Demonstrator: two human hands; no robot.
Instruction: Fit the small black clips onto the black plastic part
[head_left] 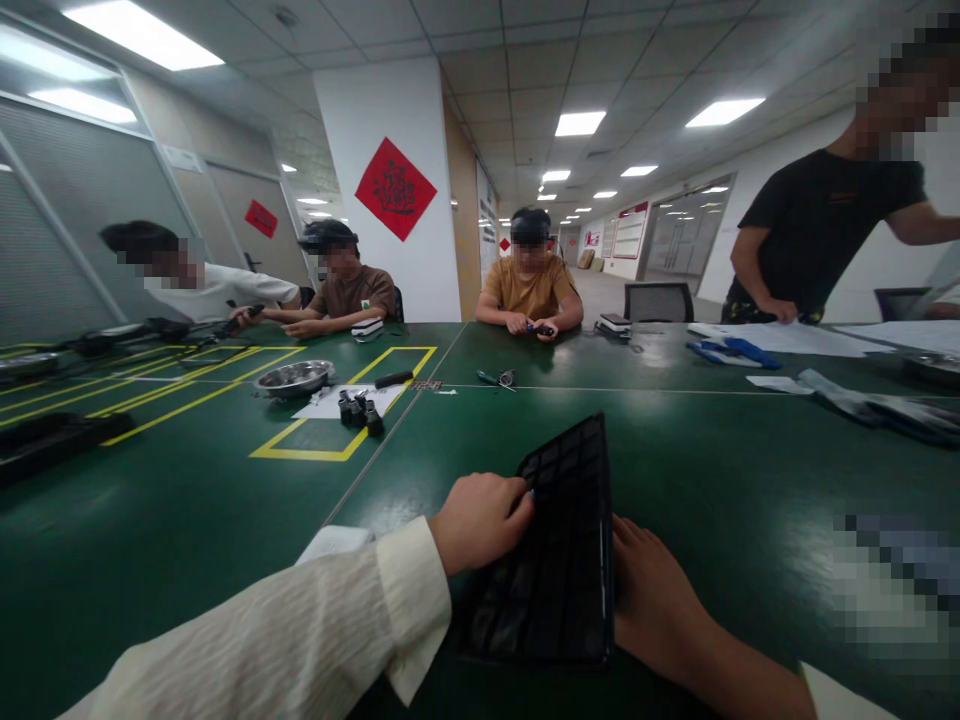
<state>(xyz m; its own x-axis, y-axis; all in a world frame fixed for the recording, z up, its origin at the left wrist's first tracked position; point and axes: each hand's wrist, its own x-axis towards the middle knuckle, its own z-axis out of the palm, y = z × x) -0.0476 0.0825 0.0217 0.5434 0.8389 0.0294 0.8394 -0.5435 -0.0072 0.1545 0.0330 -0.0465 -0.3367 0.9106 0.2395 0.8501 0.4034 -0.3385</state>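
Currently, 2 hands (484, 520) on black gridded tray (570, 560)

That's a black tray (562, 540) over there, thin-rimmed and split into rows of square compartments. It's tipped up steeply — right edge high, compartment face turned left — just above or against the green tabletop (735, 490); I can't tell which. A tiny blue bit (532, 494) shows against its face, too small to identify.
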